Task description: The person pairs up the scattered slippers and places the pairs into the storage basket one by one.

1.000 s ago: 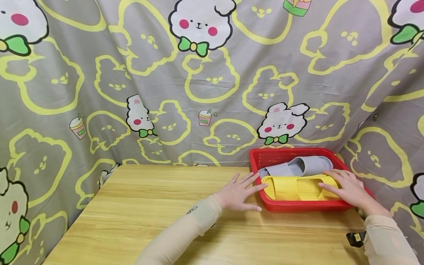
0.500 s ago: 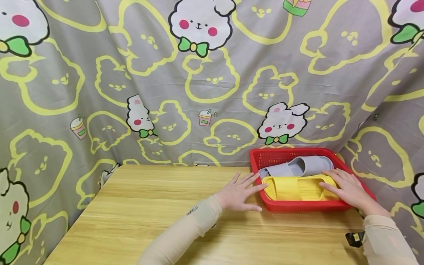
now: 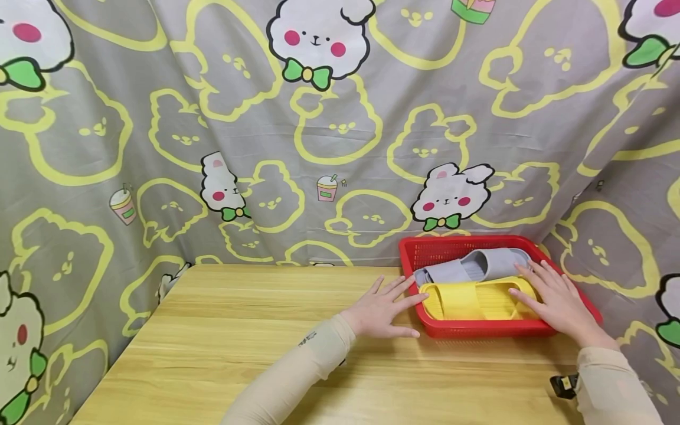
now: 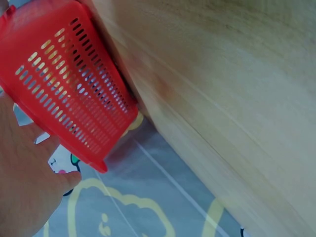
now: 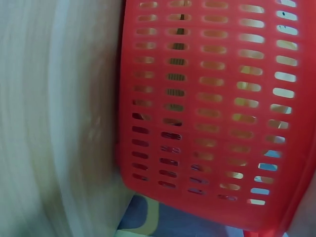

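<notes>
Head view: a red basket (image 3: 531, 327) is seen at the right rear corner of the wooden desk (image 3: 239, 330), close to the patterned curtain (image 3: 319, 130) that is hung behind and to the right. Two slippers are laid inside it, side by side along its length: a grey slipper (image 3: 473, 267) at the back and a yellow slipper (image 3: 478, 301) in front of it.

The left hand (image 3: 383, 310) is laid flat on the desk against the basket's left wall, fingers (image 3: 411, 303) straight and spread, the tips reaching over the rim toward the yellow slipper; nothing is grasped. The right hand (image 3: 555, 301) is rested on the basket's right end, fingers extended and released, lying over the heel of the yellow slipper. The basket is judged to be braced from both sides in this way so that it is kept from sliding.

Left wrist view: the slotted red wall (image 4: 74, 89) and part of the palm are shown; the picture is blurred. Right wrist view: only the basket wall (image 5: 207, 108) and desk edge are recorded; the hand itself is not visible. The near wall hides the slippers' lower sides. A small dark device (image 3: 564, 385) by the right sleeve cannot be identified.
</notes>
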The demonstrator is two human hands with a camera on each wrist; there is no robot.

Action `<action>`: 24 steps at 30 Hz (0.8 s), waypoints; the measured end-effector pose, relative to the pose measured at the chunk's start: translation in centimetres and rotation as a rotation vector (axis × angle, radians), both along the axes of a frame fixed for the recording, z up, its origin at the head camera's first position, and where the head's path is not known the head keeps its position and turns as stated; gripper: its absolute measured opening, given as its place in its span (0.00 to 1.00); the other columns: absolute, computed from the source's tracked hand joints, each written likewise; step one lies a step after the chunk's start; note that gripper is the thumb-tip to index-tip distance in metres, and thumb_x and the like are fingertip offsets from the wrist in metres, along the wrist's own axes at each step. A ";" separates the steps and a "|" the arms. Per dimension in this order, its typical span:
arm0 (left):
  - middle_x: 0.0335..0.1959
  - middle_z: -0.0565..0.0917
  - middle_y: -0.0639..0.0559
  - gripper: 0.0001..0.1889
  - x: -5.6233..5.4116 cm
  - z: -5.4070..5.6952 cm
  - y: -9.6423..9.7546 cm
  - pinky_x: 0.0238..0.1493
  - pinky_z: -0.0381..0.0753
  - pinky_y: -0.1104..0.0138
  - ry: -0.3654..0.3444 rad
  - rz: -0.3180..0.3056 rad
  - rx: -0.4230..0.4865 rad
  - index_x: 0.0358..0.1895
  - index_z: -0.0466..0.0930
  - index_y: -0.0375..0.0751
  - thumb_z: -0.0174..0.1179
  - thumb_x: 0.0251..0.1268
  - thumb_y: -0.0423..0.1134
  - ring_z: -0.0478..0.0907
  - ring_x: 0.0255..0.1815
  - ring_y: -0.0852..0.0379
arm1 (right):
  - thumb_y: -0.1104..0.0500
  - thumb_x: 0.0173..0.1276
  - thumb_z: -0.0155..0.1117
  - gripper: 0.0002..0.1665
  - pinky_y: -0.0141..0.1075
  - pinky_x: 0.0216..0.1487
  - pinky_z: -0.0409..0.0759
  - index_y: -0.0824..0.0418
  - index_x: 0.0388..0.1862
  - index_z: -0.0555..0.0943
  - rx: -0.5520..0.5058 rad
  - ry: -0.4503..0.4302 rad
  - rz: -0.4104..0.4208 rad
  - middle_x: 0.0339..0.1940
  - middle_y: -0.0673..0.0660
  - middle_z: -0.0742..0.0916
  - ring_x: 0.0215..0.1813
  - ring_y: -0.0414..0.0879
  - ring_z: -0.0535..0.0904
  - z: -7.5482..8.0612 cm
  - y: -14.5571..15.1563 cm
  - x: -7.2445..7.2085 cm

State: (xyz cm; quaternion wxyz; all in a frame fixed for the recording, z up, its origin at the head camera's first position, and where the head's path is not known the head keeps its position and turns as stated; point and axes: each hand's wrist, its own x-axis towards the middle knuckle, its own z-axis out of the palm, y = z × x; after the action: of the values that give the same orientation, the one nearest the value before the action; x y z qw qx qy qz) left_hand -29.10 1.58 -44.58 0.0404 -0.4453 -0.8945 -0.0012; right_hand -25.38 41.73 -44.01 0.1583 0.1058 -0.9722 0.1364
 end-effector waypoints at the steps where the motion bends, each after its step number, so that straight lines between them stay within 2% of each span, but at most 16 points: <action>1: 0.82 0.37 0.58 0.43 0.0 0.0 0.0 0.78 0.46 0.42 -0.001 0.000 0.003 0.75 0.30 0.78 0.38 0.59 0.79 0.39 0.82 0.53 | 0.40 0.68 0.59 0.46 0.68 0.74 0.30 0.53 0.79 0.54 -0.001 0.014 -0.002 0.74 0.72 0.62 0.79 0.68 0.43 0.0 0.0 0.1; 8: 0.82 0.36 0.58 0.43 -0.2 -0.4 0.0 0.77 0.47 0.42 -0.007 -0.001 0.030 0.75 0.29 0.79 0.38 0.59 0.79 0.37 0.82 0.54 | 0.42 0.69 0.58 0.44 0.64 0.76 0.32 0.53 0.78 0.56 0.001 0.060 -0.020 0.72 0.72 0.65 0.79 0.66 0.45 -0.1 -0.1 0.2; 17: 0.81 0.32 0.62 0.40 -0.1 -0.7 0.0 0.78 0.44 0.42 -0.054 0.015 0.103 0.76 0.36 0.78 0.37 0.62 0.77 0.37 0.83 0.52 | 0.40 0.70 0.55 0.43 0.59 0.77 0.26 0.54 0.78 0.56 0.044 0.092 -0.051 0.75 0.70 0.63 0.82 0.61 0.38 -0.2 -0.4 0.4; 24: 0.82 0.38 0.61 0.39 0.5 -0.9 0.2 0.78 0.44 0.42 -0.092 0.053 0.147 0.76 0.38 0.78 0.36 0.63 0.77 0.37 0.83 0.50 | 0.42 0.72 0.53 0.41 0.59 0.78 0.27 0.55 0.78 0.57 0.029 0.120 -0.069 0.76 0.69 0.63 0.82 0.59 0.37 -0.1 -0.5 0.9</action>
State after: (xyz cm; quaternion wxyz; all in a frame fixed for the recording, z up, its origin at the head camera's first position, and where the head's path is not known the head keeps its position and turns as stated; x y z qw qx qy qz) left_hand -28.64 1.80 -45.46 0.0319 -0.4167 -0.9044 -0.0863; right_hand -24.50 41.27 -44.13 0.2196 0.0826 -0.9658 0.1104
